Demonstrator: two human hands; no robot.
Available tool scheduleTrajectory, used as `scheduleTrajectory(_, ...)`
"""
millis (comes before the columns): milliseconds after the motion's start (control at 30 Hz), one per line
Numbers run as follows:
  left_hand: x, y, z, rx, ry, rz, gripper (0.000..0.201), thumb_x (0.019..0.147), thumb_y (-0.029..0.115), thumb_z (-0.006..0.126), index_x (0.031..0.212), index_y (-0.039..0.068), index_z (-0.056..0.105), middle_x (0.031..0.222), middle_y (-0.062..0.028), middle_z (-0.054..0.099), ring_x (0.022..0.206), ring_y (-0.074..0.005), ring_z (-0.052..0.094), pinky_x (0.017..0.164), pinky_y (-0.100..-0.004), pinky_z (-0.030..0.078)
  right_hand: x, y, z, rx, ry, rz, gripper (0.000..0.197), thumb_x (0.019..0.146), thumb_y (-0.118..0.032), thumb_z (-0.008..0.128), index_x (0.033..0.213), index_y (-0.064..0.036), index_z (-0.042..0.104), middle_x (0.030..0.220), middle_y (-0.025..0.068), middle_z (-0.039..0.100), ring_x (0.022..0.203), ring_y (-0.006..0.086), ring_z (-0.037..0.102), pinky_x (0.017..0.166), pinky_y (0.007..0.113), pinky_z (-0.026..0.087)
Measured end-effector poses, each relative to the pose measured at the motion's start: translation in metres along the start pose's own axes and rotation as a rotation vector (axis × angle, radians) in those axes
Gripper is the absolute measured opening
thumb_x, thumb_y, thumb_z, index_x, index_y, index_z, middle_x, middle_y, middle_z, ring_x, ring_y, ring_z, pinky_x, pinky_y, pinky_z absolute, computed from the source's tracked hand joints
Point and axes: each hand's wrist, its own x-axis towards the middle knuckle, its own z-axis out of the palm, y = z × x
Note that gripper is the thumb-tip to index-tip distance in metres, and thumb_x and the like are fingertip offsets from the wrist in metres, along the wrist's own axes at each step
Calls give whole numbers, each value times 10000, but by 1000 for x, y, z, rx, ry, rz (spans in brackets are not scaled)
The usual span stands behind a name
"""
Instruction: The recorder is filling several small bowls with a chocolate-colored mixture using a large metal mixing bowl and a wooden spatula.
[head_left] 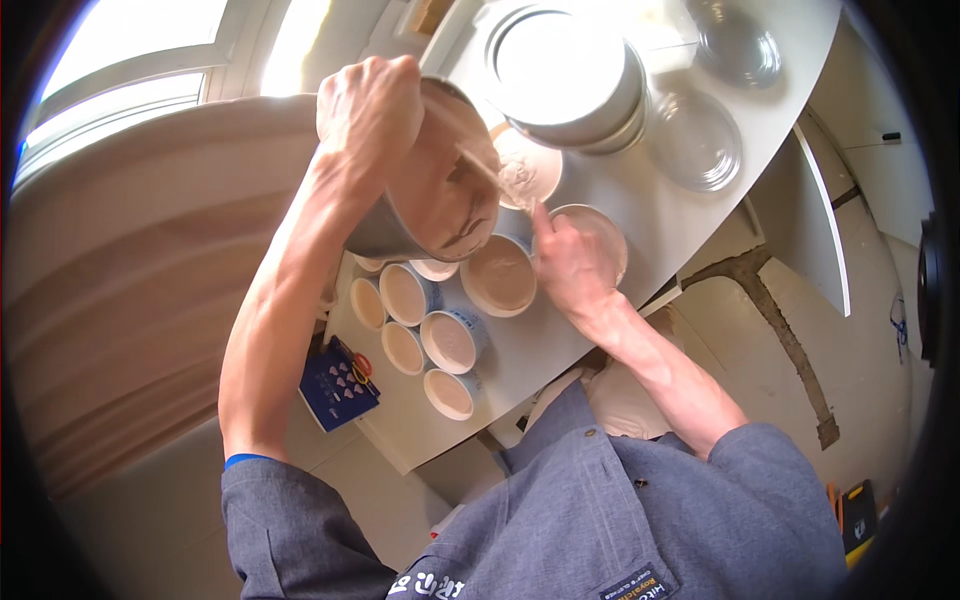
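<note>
- By the left hand [368, 112], the upper rim of a grey pot [378, 232] was gripped; the fingers were closed firmly on it, and the pot was held tilted, its mouth being turned toward the right.
- The right hand [578, 262] was held to the lower right of the pot, with its fingers bent; because of blur, it cannot be told whether anything was clamped in them.
- Between the pot and this hand, a pale, blurred tool [474, 150] was seen across the pot's mouth, and at its lower end a pinkish mixture [519, 180] was shown over a cup [547, 165], just right of the pot.
- Below the right hand, a round tub [612, 240] was partly covered.
- Under the pot, a larger cup [499, 276] and a group of smaller cups [472, 335] were placed on the white table [662, 240].
- To the upper right of the pot, a big pale container [590, 122] and clear lids [695, 142] were set.
- Farther below the pot, at the left, scissors [362, 367] were laid on a blue booklet [335, 393].
</note>
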Motion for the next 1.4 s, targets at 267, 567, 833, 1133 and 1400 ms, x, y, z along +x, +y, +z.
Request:
scheduleTrajectory(267,-16,-16,3,6,-34,-112,177,757,49,589,848,-37,713,848,-277,695,835,-441,695,769,-496,559,-9,-23,10,57,25,-10,522,799,3,618,1308,97,550,872,183,660,727,310,729,637,399,608)
scheduleTrajectory(567,-50,-37,28,-107,38,-297,169,708,35,569,793,14,714,812,-279,661,828,-463,654,779,-517,523,-9,-34,12,239,105,-59,477,833,13,564,1300,103,557,946,185,639,851,311,671,726,413,596)
scheduleTrajectory(833,-79,-58,50,-165,337,-290,96,699,70,595,693,0,660,757,-250,676,739,-444,672,682,-501,542,13,-34,-21,594,-17,-25,158,864,-89,646,1001,-12,664,863,218,648,813,382,659,732,485,523)
scheduleTrajectory(1133,-123,-76,29,-221,284,-393,302,734,74,579,961,60,779,843,-232,718,816,-412,703,768,-476,563,41,-66,-85,114,-36,-240,174,944,-133,629,1009,25,663,929,187,658,789,333,656,740,460,510)
scheduleTrajectory(1400,-185,-88,31,-248,544,-338,276,721,58,617,946,89,772,767,-190,706,754,-360,711,700,-456,562,34,-112,-108,321,-227,-162,296,934,-230,703,979,63,718,663,15,607,579,109,513,602,350,466)
